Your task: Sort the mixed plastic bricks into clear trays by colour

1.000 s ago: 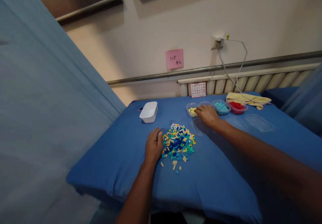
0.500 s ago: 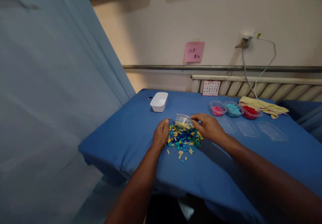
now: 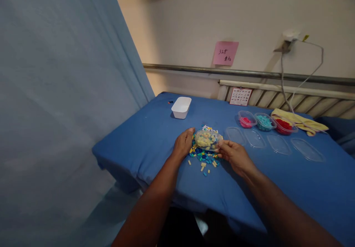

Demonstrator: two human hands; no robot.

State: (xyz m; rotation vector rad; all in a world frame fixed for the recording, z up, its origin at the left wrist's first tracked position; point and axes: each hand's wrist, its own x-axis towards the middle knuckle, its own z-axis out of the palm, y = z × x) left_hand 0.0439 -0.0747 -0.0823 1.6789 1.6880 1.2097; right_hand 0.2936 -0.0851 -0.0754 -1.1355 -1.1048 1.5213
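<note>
My right hand (image 3: 232,155) grips the right end of a clear plastic container (image 3: 197,140) between thumb and fingers. Pale yellow building bricks (image 3: 204,142) show inside it. The container hangs over a loose pile of small bricks (image 3: 203,157) in blue, teal, green, yellow and white, and hides much of that pile. At the left edge of the pile is my left hand (image 3: 183,143), its fingers stretched out beside the container's left end. Whether it touches the container I cannot tell. A few stray bricks (image 3: 203,164) lie nearer to me.
A white tub (image 3: 181,108) stands behind the pile on the blue-covered bed (image 3: 133,139). To the right are clear containers of pink (image 3: 245,122), turquoise (image 3: 264,122) and red bricks (image 3: 284,125), with several clear lids (image 3: 279,144) before them. A yellow cloth (image 3: 301,120) lies behind.
The container has turned, so the pale yellow bricks in it now face me. My right hand has come lower with it. The whole view has shifted slightly.
</note>
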